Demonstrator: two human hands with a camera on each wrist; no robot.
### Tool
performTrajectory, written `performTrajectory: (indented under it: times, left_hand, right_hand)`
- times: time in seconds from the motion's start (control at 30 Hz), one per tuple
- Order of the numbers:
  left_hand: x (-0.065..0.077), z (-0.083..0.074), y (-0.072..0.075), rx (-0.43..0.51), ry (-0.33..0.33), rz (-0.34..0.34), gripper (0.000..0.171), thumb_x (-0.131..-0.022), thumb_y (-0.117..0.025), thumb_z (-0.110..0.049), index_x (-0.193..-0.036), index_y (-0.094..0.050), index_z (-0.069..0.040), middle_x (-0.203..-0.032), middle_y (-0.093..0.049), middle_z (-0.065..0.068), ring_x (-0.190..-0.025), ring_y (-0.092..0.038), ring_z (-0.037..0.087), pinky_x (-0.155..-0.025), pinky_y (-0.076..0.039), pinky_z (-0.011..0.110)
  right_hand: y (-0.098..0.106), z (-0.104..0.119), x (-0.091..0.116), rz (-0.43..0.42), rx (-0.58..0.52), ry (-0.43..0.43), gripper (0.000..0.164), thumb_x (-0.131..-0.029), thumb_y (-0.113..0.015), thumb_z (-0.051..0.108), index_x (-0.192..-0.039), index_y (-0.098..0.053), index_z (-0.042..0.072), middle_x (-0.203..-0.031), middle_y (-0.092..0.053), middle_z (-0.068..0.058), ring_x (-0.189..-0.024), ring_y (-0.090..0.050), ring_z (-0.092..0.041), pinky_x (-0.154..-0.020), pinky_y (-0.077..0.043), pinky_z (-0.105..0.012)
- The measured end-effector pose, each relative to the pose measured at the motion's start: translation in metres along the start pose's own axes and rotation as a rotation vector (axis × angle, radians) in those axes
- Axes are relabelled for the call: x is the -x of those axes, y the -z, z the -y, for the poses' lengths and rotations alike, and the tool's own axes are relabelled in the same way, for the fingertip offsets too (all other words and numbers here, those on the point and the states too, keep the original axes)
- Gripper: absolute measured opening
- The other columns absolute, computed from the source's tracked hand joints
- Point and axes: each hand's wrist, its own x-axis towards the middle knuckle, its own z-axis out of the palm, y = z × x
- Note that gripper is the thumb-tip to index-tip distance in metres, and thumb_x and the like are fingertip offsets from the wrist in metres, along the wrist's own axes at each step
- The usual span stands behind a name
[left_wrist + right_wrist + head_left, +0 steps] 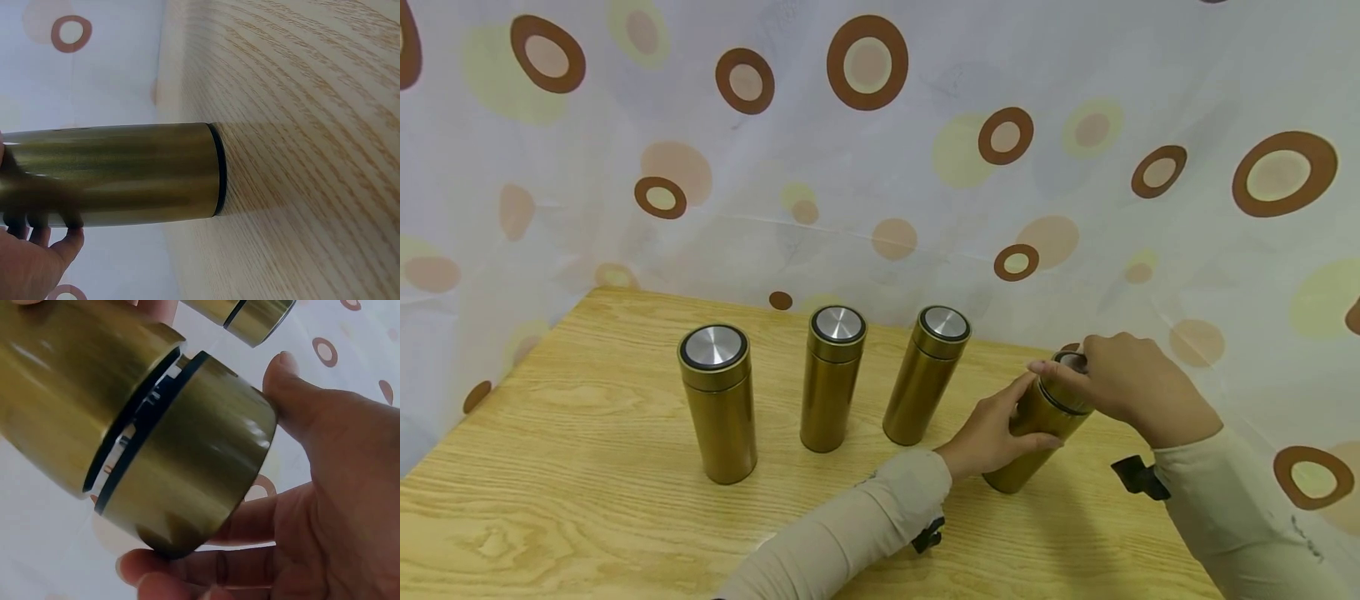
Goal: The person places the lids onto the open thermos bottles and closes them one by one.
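A gold vacuum flask (pixel 1017 473) stands at the right of the table, my left hand (pixel 988 433) wrapped round its body. In the left wrist view the flask's black-rimmed base (pixel 217 170) meets the wood, and fingers (pixel 70 242) curl against its side. My right hand (pixel 1127 385) grips the flask's lid (pixel 194 450) between thumb and fingers from above. The right wrist view has a narrow gap between lid and body (pixel 75 381), where a dark ring and pale bits of the neck show.
Three similar gold flasks with silver-topped lids stand upright to the left: one at the far left (pixel 722 425), one mid-table (pixel 831 396), one nearer my left hand (pixel 922 383). Behind the wooden table (pixel 587 450) hangs a white cloth (pixel 805 167) with brown rings.
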Motion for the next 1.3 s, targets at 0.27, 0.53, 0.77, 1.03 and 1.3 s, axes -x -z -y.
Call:
performTrajectory:
  times: [0.27,0.53,0.77,1.03,1.3]
  left_hand:
    - [0.0,0.001,0.0,-0.006,-0.01,-0.006,0.08,-0.089,-0.067,-0.038,-0.152,-0.018,-0.033,-0.146,-0.042,-0.007,-0.124,-0.051,0.014,-0.097,-0.045,0.025]
    - [0.0,0.002,0.0,-0.011,-0.016,-0.003,0.079,-0.089,-0.067,-0.038,-0.152,-0.02,-0.027,-0.145,-0.043,-0.005,-0.123,-0.052,0.014,-0.096,-0.046,0.024]
    - [0.0,0.003,0.001,-0.019,-0.007,-0.005,0.08,-0.089,-0.066,-0.039,-0.153,-0.019,-0.026,-0.147,-0.041,-0.003,-0.123,-0.052,0.015,-0.096,-0.046,0.024]
    - [0.001,0.002,0.0,-0.017,0.008,0.0,0.082,-0.089,-0.066,-0.04,-0.153,-0.018,-0.026,-0.149,-0.038,-0.004,-0.125,-0.05,0.016,-0.097,-0.045,0.025]
    - [0.0,0.001,-0.001,-0.013,0.0,-0.002,0.082,-0.089,-0.067,-0.039,-0.153,-0.018,-0.026,-0.149,-0.039,-0.004,-0.126,-0.049,0.014,-0.098,-0.045,0.025]
  right_hand:
    - [0.007,-0.01,0.004,0.088,-0.055,0.077,0.076,-0.099,-0.036,0.057,-0.141,-0.04,-0.007,-0.123,-0.057,-0.031,-0.101,-0.061,-0.046,-0.079,-0.049,-0.058]
    - [0.011,-0.032,0.011,0.108,-0.232,0.419,0.063,-0.092,-0.067,0.024,-0.147,-0.038,0.012,-0.149,-0.031,-0.022,-0.13,-0.036,-0.049,-0.093,-0.039,-0.065]
    - [0.01,-0.038,0.011,0.087,-0.169,0.498,0.069,-0.08,-0.074,0.001,-0.142,-0.045,0.011,-0.146,-0.038,-0.02,-0.128,-0.041,-0.045,-0.091,-0.046,-0.057]
    - [0.011,-0.035,0.011,0.076,-0.143,0.486,0.066,-0.077,-0.074,-0.006,-0.137,-0.05,0.008,-0.138,-0.048,-0.017,-0.121,-0.05,-0.041,-0.086,-0.051,-0.051]
    - [0.012,-0.033,0.01,0.083,-0.131,0.431,0.062,-0.08,-0.074,0.0,-0.138,-0.051,0.004,-0.133,-0.051,-0.017,-0.112,-0.056,-0.037,-0.078,-0.053,-0.045]
